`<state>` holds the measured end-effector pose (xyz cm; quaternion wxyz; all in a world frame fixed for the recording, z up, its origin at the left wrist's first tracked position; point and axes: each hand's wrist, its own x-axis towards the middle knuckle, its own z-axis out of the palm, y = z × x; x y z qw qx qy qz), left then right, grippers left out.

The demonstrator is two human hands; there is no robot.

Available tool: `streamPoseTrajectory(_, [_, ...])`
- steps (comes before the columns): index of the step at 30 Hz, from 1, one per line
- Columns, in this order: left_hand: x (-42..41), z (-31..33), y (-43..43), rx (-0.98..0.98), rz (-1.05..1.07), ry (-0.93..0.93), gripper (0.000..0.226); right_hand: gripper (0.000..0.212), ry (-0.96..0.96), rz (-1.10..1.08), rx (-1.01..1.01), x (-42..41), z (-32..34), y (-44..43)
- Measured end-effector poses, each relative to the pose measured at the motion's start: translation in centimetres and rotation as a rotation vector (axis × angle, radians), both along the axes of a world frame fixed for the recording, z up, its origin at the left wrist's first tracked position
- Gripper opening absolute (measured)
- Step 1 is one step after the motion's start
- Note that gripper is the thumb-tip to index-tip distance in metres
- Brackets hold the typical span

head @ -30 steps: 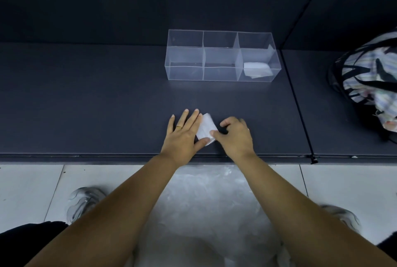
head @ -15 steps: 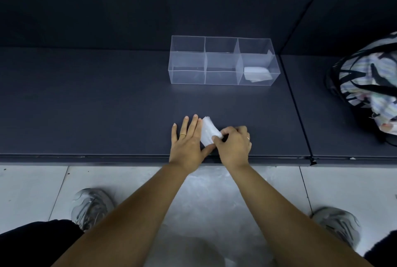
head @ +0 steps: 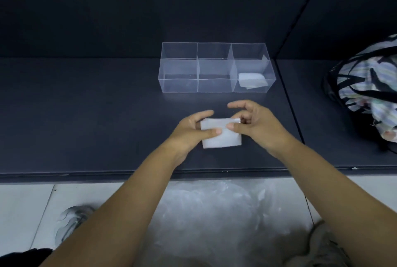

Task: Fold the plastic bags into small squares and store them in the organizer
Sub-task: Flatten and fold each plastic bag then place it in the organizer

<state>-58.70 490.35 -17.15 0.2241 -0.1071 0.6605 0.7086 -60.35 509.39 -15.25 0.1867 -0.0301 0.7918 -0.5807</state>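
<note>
Left hand (head: 189, 131) and right hand (head: 255, 125) each keep a pinching grip on the folded plastic bag (head: 223, 140), held over the counter (head: 107, 116) just short of the clear organizer (head: 180, 86), and if either thumb slackens, that springy square could pop open before it's stowed.

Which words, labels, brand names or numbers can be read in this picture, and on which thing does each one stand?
None: no text can be read anywhere.
The folded bag, pinched by the left hand and right hand, is plain white.
The clear organizer and the stored bag in its right compartment carry no label.
The striped cloth bag shows only a pattern.
</note>
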Motion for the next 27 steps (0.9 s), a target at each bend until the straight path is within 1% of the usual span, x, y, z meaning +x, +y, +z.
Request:
streamPoseTrajectory(1, [-0.9,0.4,0.7,0.023,0.035,0.029,0.06,0.028,-0.034,-0.039,0.013,-0.6,0.0,0.4])
streamPoseTrajectory(3, [-2.8,1.2,2.0,0.022,0.099,0.107,0.047,0.008,-0.082,-0.098,0.035,-2.3,-0.1,1.3])
streamPoseTrajectory(4, [-4.0,1.5,2.6,-0.001,0.138,0.15,0.042,0.009,-0.075,-0.142,0.047,-3.5,0.0,1.8])
streamPoseTrajectory(5, [-5.4,1.7,2.9,-0.041,0.187,0.196,0.038,0.015,-0.055,-0.206,0.054,-5.0,0.1,2.3])
streamPoseTrajectory(7, [-7.7,1.9,3.1,-0.201,0.285,0.308,0.028,0.023,0.015,-0.349,0.067,-8.4,0.3,3.5])
streamPoseTrajectory(8, [-8.5,1.7,3.1,-0.326,0.304,0.379,0.024,0.024,0.046,-0.405,0.094,-10.2,0.3,4.2])
streamPoseTrajectory(9, [-9.0,1.3,3.0,-0.499,0.281,0.466,0.023,0.023,0.065,-0.445,0.157,-12.0,0.3,4.7])
streamPoseTrajectory(11, [-9.4,-0.1,3.0,-0.898,0.105,0.636,0.034,0.019,0.057,-0.454,0.403,-15.0,-0.3,5.7])
streamPoseTrajectory(12, [-9.3,-1.1,3.0,-1.044,-0.012,0.674,0.044,0.019,0.041,-0.431,0.544,-16.1,-0.7,6.0])
streamPoseTrajectory(13, [-9.2,-2.1,3.0,-1.141,-0.108,0.688,0.054,0.018,0.028,-0.41,0.68,-17.0,-1.0,6.2])
streamPoseTrajectory(15, [-8.8,-3.8,2.8,-1.231,-0.194,0.71,0.065,0.014,0.039,-0.39,0.905,-17.8,-1.7,5.9])
streamPoseTrajectory(16, [-8.7,-4.5,2.7,-1.25,-0.207,0.724,0.068,0.017,0.067,-0.392,0.991,-18.1,-2.1,5.6])
streamPoseTrajectory(17, [-8.6,-4.9,2.6,-1.26,-0.215,0.734,0.07,0.02,0.098,-0.387,1.068,-18.3,-2.3,5.3])
streamPoseTrajectory(19, [-8.7,-5.2,2.5,-1.275,-0.233,0.742,0.072,0.02,0.141,-0.355,1.171,-18.5,-2.6,5.1])
streamPoseTrajectory(20, [-8.7,-5.2,2.5,-1.285,-0.239,0.738,0.072,0.02,0.152,-0.339,1.189,-18.5,-2.6,5.1])
streamPoseTrajectory(22, [-8.2,-5.2,2.5,-1.287,-0.226,0.725,0.072,0.024,0.212,-0.343,1.146,-17.9,-2.3,5.4])
streamPoseTrajectory(25, [-5.4,-5.7,1.2,-1.273,-0.217,0.662,0.07,0.029,0.381,-0.449,0.962,-14.9,-1.4,5.3])
streamPoseTrajectory(27, [-2.1,-6.8,-0.6,-1.301,-0.241,0.569,0.069,0.025,0.492,-0.489,0.816,-11.2,-0.9,4.2])
